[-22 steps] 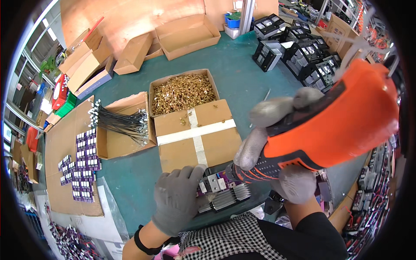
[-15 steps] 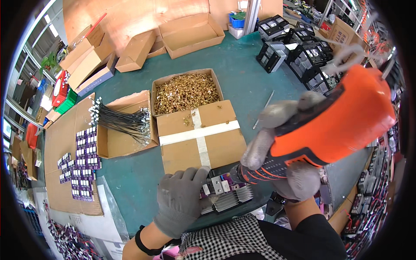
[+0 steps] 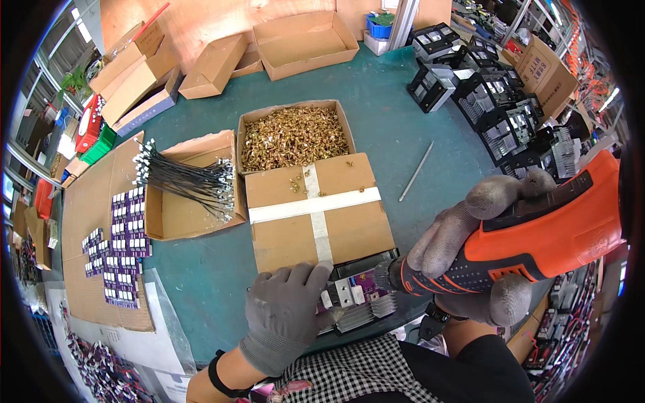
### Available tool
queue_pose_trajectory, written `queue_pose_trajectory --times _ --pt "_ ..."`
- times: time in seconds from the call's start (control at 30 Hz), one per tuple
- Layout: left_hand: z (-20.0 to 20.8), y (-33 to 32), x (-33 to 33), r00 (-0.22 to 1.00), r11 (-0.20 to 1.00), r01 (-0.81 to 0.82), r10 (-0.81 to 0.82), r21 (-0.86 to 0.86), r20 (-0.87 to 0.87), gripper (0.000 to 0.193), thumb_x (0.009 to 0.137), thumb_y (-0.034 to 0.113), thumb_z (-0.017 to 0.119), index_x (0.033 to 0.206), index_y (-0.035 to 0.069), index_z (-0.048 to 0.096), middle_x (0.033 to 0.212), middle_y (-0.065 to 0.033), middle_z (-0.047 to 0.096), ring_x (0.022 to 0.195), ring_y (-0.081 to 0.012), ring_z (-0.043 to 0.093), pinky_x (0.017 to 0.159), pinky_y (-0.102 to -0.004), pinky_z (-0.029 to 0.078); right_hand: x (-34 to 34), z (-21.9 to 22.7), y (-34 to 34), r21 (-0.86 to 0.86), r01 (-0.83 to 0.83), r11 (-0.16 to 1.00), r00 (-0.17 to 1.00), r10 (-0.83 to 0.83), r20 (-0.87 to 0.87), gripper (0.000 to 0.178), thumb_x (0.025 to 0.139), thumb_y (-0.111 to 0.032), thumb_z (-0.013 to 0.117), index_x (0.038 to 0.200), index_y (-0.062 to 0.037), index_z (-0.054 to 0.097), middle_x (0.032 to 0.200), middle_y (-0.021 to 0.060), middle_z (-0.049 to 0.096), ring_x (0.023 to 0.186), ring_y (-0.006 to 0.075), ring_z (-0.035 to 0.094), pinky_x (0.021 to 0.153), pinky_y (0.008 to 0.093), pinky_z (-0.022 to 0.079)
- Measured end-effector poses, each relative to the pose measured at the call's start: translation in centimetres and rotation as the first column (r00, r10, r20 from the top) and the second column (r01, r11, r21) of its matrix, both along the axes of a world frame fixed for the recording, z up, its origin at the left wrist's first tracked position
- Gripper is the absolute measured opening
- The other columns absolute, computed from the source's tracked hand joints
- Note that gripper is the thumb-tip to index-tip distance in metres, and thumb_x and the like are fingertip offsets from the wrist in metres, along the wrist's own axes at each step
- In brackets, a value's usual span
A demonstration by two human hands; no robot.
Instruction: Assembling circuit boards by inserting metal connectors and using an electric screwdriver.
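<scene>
My right hand (image 3: 470, 228), in a grey glove, grips an orange and black power screwdriver (image 3: 544, 235). The tool lies nearly level, its nose over the right part of a purple circuit board (image 3: 365, 282). Whether its bit touches a screw cannot be seen. The board sits with metal blocks on a finned aluminium heat sink (image 3: 356, 317) in a black housing (image 3: 366, 262) at the table's front edge. My left hand (image 3: 285, 312), gloved too, holds the left end of this assembly, with its fingertips against a closed cardboard box (image 3: 282, 245). Several brass-coloured screws (image 3: 295, 183) lie on that box.
Behind it stands an open box of brass-coloured screws (image 3: 295, 138). To the left are a box of black cables (image 3: 188, 176) and purple boards (image 3: 124, 242) on cardboard. A thin metal rod (image 3: 416, 171) lies right of centre. Black housings (image 3: 494, 101) crowd the back right.
The power screwdriver and my right hand have swung down and to the right, the tool lying flatter. My left hand stays on the assembly. The whole view has shifted slightly.
</scene>
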State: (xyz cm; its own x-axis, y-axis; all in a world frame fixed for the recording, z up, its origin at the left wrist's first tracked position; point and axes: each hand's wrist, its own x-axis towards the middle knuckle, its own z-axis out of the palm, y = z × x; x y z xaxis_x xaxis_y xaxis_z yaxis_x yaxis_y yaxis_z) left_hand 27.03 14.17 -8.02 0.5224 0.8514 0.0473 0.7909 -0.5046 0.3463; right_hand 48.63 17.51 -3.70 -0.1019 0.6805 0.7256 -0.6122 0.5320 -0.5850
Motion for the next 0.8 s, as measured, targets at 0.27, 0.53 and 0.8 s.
queue_pose_trajectory --times 0.27,0.53,0.8 --pt "-0.1 0.0 0.0 1.0 1.0 -0.004 0.004 -0.023 -0.007 0.061 0.06 0.043 0.073 0.107 0.01 0.055 0.085 -0.0036 0.06 0.078 -0.021 0.06 0.068 -0.0347 0.044 -0.8 0.5 -1.3 -0.052 0.194 0.98 0.979 -0.19 0.08 0.059 0.086 -0.031 0.063 0.132 -0.008 0.036 0.109 0.03 0.055 0.081 0.034 0.066 0.069 0.0407 0.056" --pt "0.2 -0.4 0.0 1.0 1.0 -0.012 0.011 -0.015 -0.014 0.059 0.06 0.041 0.074 0.106 0.01 0.055 0.086 -0.0037 0.06 0.079 -0.0208 0.06 0.069 -0.0351 0.044 -1.2 0.8 -2.2 -0.031 0.396 0.918 0.854 -0.356 0.38 0.065 0.082 -0.026 0.067 0.135 -0.0107 0.032 0.114 0.021 0.054 0.064 0.0288 0.065 0.049 0.0405 0.054" --pt "0.6 -1.5 -2.3 0.996 0.983 -0.015 0.0 0.18 0.086 0.072 0.062 0.048 0.073 0.116 0.007 0.049 0.103 -0.0093 0.056 0.094 -0.0273 0.056 0.087 -0.0427 0.04 -4.0 2.2 -1.7 -0.085 0.073 0.994 0.997 -0.075 -0.021 0.064 0.086 -0.023 0.059 0.137 -0.0052 0.023 0.126 0.024 0.044 0.07 0.0257 0.065 0.054 0.0363 0.056"
